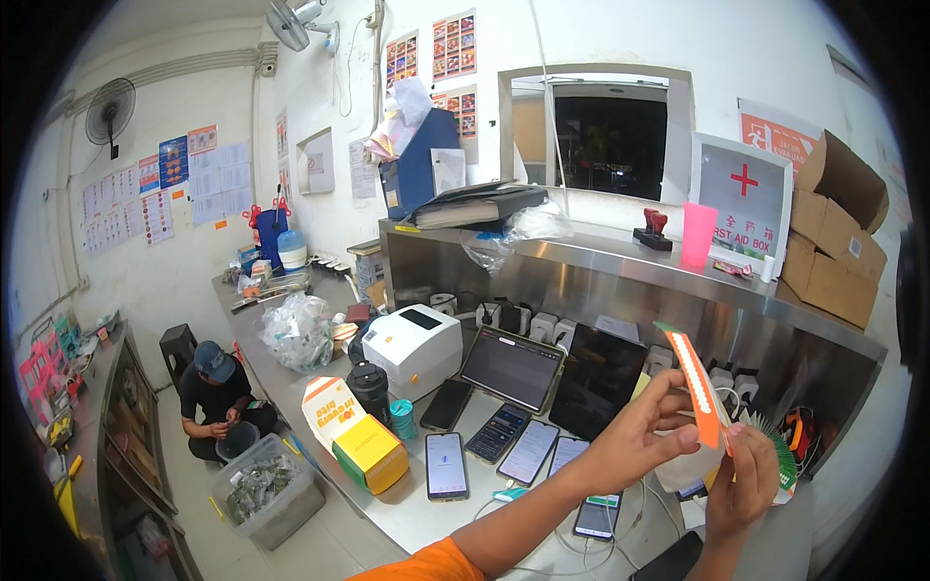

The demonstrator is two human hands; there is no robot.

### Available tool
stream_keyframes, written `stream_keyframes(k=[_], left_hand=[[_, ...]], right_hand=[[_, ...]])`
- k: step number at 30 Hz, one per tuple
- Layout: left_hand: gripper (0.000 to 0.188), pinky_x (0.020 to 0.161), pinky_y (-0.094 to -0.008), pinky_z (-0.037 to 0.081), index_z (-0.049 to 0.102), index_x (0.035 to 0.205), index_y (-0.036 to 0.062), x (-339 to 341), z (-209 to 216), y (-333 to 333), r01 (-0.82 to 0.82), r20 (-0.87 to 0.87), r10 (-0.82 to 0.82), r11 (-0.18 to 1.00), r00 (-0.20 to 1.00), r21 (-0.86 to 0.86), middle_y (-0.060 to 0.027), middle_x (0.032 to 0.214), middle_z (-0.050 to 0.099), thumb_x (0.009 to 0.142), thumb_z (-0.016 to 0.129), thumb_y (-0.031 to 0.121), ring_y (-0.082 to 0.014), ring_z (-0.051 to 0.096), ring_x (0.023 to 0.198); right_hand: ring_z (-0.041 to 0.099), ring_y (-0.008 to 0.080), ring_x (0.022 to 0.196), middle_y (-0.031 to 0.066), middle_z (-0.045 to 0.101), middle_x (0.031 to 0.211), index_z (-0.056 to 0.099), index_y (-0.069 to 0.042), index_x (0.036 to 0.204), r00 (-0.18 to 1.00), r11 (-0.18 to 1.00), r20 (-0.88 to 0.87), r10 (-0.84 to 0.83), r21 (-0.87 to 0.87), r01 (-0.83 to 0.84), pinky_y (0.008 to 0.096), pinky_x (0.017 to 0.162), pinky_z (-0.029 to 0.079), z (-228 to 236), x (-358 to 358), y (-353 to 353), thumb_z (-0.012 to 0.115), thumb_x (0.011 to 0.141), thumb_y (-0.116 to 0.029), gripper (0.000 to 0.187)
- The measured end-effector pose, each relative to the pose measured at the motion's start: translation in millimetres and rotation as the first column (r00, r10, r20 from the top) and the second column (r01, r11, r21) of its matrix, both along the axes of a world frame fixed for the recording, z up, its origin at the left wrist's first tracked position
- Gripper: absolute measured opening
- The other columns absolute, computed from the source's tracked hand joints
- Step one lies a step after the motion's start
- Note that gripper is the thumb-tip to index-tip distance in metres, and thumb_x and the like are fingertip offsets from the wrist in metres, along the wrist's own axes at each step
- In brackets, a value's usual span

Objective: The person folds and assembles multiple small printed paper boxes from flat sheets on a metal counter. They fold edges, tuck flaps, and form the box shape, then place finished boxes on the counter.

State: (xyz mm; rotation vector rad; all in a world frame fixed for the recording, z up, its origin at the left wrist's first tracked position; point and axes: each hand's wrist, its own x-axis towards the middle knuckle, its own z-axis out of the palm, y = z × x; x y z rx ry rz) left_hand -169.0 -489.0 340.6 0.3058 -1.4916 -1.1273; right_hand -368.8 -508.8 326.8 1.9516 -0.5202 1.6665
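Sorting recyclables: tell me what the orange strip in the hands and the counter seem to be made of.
Orange-and-white flat strip, pinched by the left hand and right hand: probably thin printed card, matte, with crisp flat edges. Grey counter: likely brushed stainless steel, showing soft reflections.

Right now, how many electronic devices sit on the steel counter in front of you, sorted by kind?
Tablets propped up: 2
Smartphones lying flat: 6 clearly seen
White label printer: 1
Total: 9
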Motion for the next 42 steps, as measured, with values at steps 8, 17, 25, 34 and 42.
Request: stream_keyframes(k=[8,17,25,34,42], left_hand=[[0.02,0.092,-0.033,0.06,0.066,0.118,0.0014,-12.1,5.7,9.0,-0.444,0.042,0.46,0.874,0.887,-0.199,-0.0106,0.11,0.075,0.099,0.07,0.005,-0.0187,0.075,0.101],[0.028,0.069,-0.0354,0.057,0.075,0.103,0.0039,-19.7,-3.7,-7.2,-0.625,-0.207,0.813,0.229,0.544,-0.746,-0.0083,0.099,0.074,0.077,0.084,0.0,-0.0274,0.073,0.081],[0.025,0.073,-0.035,0.056,0.075,0.106,0.0015,-31.0,-4.3,-2.5,-0.58,-0.136,0.741,0.382,0.657,-0.72,-0.0101,0.103,0.075,0.082,0.082,0.004,-0.0279,0.072,0.087],[0.018,0.088,-0.0366,0.053,0.079,0.106,0.002,-28.4,-2.8,0.1,-0.459,-0.046,0.497,0.757,0.867,-0.465,-0.0117,0.108,0.076,0.089,0.081,0.008,-0.0253,0.071,0.101],[0.021,0.092,-0.0339,0.055,0.079,0.108,0.0006,-18.6,-15.8,-15.1,-0.341,0.039,0.388,0.848,0.921,-0.405,-0.0118,0.111,0.075,0.088,0.082,0.006,-0.0209,0.069,0.105]], right_hand=[[0.07,0.0306,0.087,0.0132,0.07,0.093,0.073,0.002,0.108,0.999,0.999,-0.045,-0.008,0.034,0.01,0.0377,0.078,0.053,3.5,-3.8,2.4,0.072,0.081,0.007,0.028],[0.061,0.0116,0.084,0.0098,0.066,0.106,0.071,0.002,0.109,0.798,0.716,0.525,0.296,0.432,-0.549,0.025,0.07,0.047,-21.0,-5.2,0.4,0.07,0.098,-0.003,0.012],[0.06,0.0105,0.084,0.0113,0.065,0.111,0.07,0.003,0.108,0.757,0.644,0.545,0.36,0.442,-0.624,0.0222,0.064,0.045,-11.5,-6.3,6.8,0.07,0.099,-0.004,0.012],[0.054,0.0078,0.075,0.0083,0.06,0.105,0.07,0.001,0.104,0.795,0.713,0.474,0.378,0.399,-0.577,0.0214,0.063,0.043,-7.6,-2.7,16.9,0.069,0.102,-0.012,0.013],[0.054,0.0081,0.078,0.0085,0.059,0.107,0.069,0.001,0.1,0.83,0.758,0.39,0.399,0.37,-0.538,0.0212,0.063,0.043,-9.0,-7.1,15.1,0.071,0.1,-0.012,0.013]])
